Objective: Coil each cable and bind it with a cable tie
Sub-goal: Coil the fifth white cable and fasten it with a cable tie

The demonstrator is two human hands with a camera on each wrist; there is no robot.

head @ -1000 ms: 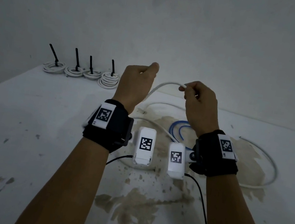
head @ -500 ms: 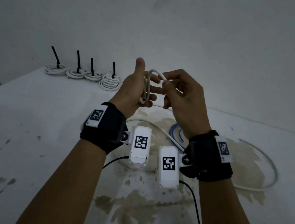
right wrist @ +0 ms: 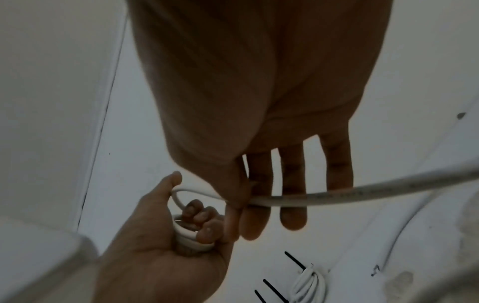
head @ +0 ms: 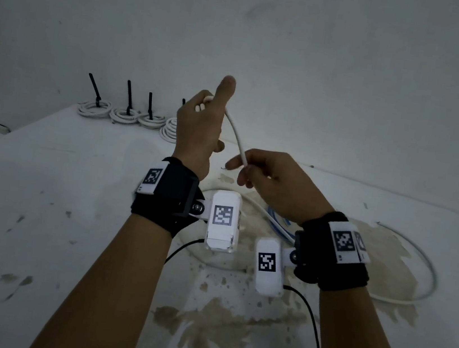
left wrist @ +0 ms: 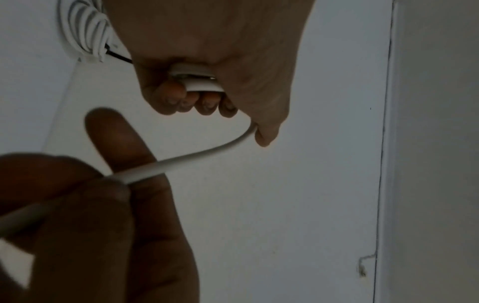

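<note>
In the middle of the frame, the left hand has its fingers curled tight around small loops of the white cable, thumb up. The right hand pinches the cable lower down, other fingers straight. Four tied coils sit on the counter, upper left.

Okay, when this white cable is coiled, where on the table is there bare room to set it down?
Bare table lies left of the left hand, in front of the finished coils. It is crowded under and right of the right hand: loose white cable and a blue cable lie there.
</note>
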